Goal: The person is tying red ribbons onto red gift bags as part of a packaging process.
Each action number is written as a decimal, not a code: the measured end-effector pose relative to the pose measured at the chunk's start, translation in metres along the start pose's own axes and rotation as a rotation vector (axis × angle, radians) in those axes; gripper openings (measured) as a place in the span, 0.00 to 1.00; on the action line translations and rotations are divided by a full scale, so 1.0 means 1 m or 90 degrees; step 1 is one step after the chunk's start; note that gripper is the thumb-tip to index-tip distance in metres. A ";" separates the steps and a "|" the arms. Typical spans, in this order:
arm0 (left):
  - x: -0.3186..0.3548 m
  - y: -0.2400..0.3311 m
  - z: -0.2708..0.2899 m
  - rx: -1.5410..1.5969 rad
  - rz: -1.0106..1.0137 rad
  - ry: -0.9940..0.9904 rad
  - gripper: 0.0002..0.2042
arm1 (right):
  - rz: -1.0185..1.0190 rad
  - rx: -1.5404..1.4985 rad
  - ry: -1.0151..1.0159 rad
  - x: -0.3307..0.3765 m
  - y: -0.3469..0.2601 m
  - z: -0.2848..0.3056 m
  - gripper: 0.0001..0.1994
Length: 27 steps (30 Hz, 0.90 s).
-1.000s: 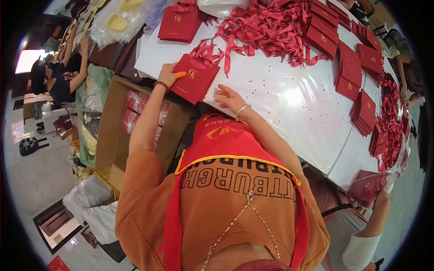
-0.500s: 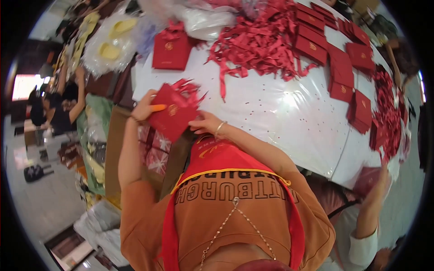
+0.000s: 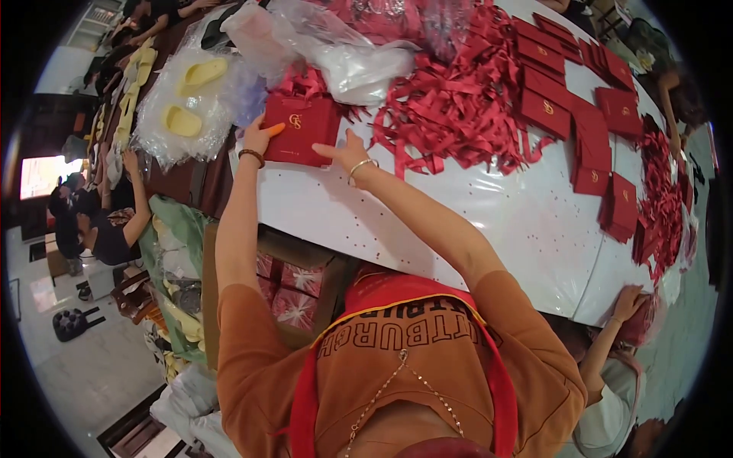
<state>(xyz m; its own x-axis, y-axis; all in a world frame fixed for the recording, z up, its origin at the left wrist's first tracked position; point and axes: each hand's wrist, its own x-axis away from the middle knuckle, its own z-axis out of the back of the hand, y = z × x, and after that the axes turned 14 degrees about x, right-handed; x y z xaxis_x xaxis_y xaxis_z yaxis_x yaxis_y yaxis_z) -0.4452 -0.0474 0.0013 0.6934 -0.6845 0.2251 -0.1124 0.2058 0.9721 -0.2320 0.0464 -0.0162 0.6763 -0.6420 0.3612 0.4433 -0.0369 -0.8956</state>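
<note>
Red paper gift bags [image 3: 298,131] with gold print and red ribbon handles lie in a small stack on the white table, near the clear plastic wrap. My left hand [image 3: 258,140] grips the left edge of the top bag, its thumb in an orange finger cover pressed on the front. The other fingers are partly hidden at the edge. My right hand [image 3: 350,156] is at the lower right corner of the stack, fingers apart, with one fingertip against or just over the bag. It holds nothing that I can see.
Loose red ribbons [image 3: 450,99] heap at the back, with stacked red bags [image 3: 546,107] to their right. Yellow slippers [image 3: 182,120] lie on clear wrap at left. An open carton [image 3: 340,286] of wrapped red packs stands below the table edge. A co-worker's hand [image 3: 628,302] is at the right.
Both hands have moved forward, carrying a red gift bag from near my body onto the stack on the table. My right hand has let go of its edge and spread its fingers.
</note>
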 end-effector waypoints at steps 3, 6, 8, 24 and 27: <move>-0.010 -0.005 -0.001 0.078 0.043 -0.034 0.24 | -0.049 -0.011 0.004 -0.037 -0.005 -0.010 0.56; -0.012 -0.011 -0.001 0.147 0.106 -0.056 0.25 | -0.180 -0.071 0.152 -0.063 -0.018 -0.028 0.47; -0.013 -0.009 0.001 0.203 0.178 -0.083 0.26 | -0.214 -0.112 0.114 -0.082 -0.009 -0.031 0.42; 0.108 0.084 -0.053 -0.366 -0.155 -0.147 0.32 | -0.167 -0.031 -0.520 0.081 0.042 -0.014 0.20; 0.126 0.078 -0.083 -0.652 -0.239 -0.194 0.32 | 0.369 0.142 -0.392 0.130 0.013 0.006 0.21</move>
<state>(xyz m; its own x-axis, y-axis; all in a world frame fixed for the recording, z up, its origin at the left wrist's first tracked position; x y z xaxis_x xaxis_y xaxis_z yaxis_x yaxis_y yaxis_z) -0.3078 -0.0600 0.0997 0.3422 -0.9368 0.0729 0.7991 0.3310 0.5019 -0.1346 -0.0327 0.0207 0.9999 0.0164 -0.0017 -0.0075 0.3592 -0.9332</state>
